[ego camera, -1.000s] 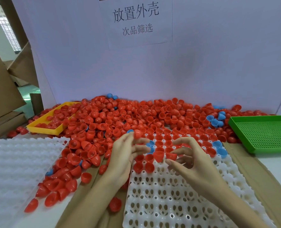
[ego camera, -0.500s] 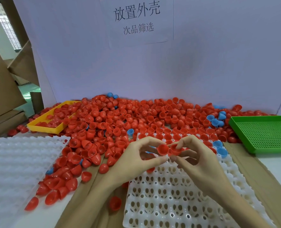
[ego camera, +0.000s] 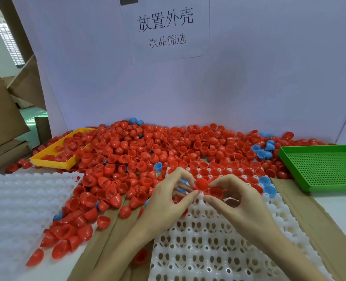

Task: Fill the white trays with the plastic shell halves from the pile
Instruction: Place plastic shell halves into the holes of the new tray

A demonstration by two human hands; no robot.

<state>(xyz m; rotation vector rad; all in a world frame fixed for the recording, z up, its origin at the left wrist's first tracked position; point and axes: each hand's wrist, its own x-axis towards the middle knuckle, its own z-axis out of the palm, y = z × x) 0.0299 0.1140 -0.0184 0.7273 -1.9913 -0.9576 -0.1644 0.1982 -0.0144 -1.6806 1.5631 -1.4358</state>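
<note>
Left hand (ego camera: 168, 201) pinches red shell (ego camera: 201, 183); right hand (ego camera: 241, 205) pinches another (ego camera: 216, 192) (touching), above tray (ego camera: 208, 250).

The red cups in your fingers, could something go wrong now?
Maybe. Each hand, left hand and right hand, pinches one red shell by fingertips only, above the white tray; one might slip and roll off. Also, loose shells in the pile crowd the tray's far edge, so a wrist could nudge extras onto it.
</note>
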